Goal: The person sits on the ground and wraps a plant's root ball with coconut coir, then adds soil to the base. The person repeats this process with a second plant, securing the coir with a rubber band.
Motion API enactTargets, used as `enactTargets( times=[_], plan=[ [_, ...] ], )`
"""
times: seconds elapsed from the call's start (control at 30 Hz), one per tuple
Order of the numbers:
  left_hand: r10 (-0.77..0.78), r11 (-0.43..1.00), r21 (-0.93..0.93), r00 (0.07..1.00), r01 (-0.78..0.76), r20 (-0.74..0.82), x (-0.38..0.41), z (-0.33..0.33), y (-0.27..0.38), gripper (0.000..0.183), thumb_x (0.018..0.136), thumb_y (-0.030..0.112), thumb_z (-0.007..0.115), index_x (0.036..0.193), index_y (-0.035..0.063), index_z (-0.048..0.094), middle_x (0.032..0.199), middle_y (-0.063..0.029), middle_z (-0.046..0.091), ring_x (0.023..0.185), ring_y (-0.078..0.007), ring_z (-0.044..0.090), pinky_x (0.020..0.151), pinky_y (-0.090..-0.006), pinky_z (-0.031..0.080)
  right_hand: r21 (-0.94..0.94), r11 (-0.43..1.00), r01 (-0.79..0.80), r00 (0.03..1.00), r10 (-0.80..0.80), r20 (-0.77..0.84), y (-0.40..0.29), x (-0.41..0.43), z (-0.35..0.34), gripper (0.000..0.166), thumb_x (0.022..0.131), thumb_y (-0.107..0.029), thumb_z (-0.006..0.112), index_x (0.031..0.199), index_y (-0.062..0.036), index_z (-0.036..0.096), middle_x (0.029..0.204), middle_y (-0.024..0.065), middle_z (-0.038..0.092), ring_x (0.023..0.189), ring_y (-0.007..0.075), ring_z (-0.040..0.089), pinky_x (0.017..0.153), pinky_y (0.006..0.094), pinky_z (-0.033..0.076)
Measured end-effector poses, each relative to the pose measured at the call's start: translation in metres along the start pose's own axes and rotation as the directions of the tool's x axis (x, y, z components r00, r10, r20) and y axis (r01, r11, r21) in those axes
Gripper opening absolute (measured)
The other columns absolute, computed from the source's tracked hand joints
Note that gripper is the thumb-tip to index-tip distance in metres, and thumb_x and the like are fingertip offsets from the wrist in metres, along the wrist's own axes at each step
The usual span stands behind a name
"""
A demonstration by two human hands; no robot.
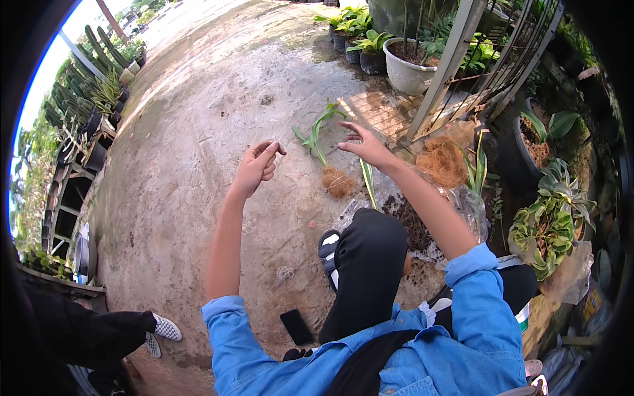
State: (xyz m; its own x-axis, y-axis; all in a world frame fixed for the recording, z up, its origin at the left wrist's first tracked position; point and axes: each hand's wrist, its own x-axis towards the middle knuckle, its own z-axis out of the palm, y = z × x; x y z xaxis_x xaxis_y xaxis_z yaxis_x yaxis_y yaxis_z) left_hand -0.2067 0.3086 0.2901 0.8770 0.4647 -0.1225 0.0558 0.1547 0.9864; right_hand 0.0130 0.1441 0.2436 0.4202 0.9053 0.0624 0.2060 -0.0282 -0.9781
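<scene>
My left hand (pixel 256 167) is raised over the concrete floor, thumb and fingers drawn together; nothing held can be made out in it. Further right, my right hand (pixel 364 144) hovers with thumb and fingers apart, holding nothing visible. Between and below the hands lies a plant with green leafy stems (pixel 317 132). Its roots sit in a brown coconut-fibre ball (pixel 338 181) wrapped in white thread. A pale-edged snake plant leaf (pixel 368 182) rises beneath my right hand, its base hidden by my knee. Loose coconut fibre (pixel 442 161) lies beyond my right forearm.
Dark soil (pixel 413 222) lies on clear plastic by my right arm. Tangled white thread (pixel 285 274) and a black phone (pixel 297 327) are on the floor. A metal gate (pixel 448 69) and a white pot (pixel 408 74) stand ahead right. Another person's checkered shoe (pixel 167 327) shows left.
</scene>
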Motion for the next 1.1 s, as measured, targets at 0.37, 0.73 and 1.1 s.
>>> enactTargets(
  times=[0.37,0.73,1.1],
  plan=[
    [0.045,0.994,0.109,0.989,-0.03,-0.143,0.015,0.012,0.009,0.027,0.09,0.027,0.05,0.071,0.0087,0.047,0.053,0.0079,0.034,0.042,-0.0008,0.028,0.038,-0.0199,0.022,0.343,0.907,-0.246,0.955,0.166,0.245,-0.034,-0.01,-0.027,0.025,0.085,-0.028,0.06,0.085,-0.0029,0.058,0.055,-0.0058,0.038,0.046,0.0038,0.032,0.043,0.0219,0.027],
    [0.444,0.685,0.704,0.874,-0.188,-0.198,0.043,0.008,0.017,0.036,0.087,0.028,0.051,0.07,-0.0042,0.053,0.056,0.0003,0.047,0.05,-0.0112,0.039,0.048,-0.0281,0.034,-0.3,0.885,-0.356,0.911,0.256,-0.324,-0.046,-0.141,-0.21,0.022,0.082,-0.026,0.062,0.076,-0.0051,0.064,0.064,-0.0034,0.053,0.057,0.0029,0.042,0.05,0.0202,0.032],
    [0.487,0.209,0.923,0.853,-0.322,0.187,0.103,0.172,0.042,0.033,0.082,0.028,0.051,0.078,-0.0035,0.06,0.071,-0.0231,0.059,0.069,-0.0385,0.058,0.063,-0.0429,0.045,-0.57,0.343,-0.746,0.532,-0.208,-0.821,-0.024,-0.398,-0.392,0.024,0.073,-0.018,0.065,0.083,0.0025,0.059,0.072,0.0204,0.059,0.07,0.0355,0.057,0.064,0.0404,0.044]
  ],
)
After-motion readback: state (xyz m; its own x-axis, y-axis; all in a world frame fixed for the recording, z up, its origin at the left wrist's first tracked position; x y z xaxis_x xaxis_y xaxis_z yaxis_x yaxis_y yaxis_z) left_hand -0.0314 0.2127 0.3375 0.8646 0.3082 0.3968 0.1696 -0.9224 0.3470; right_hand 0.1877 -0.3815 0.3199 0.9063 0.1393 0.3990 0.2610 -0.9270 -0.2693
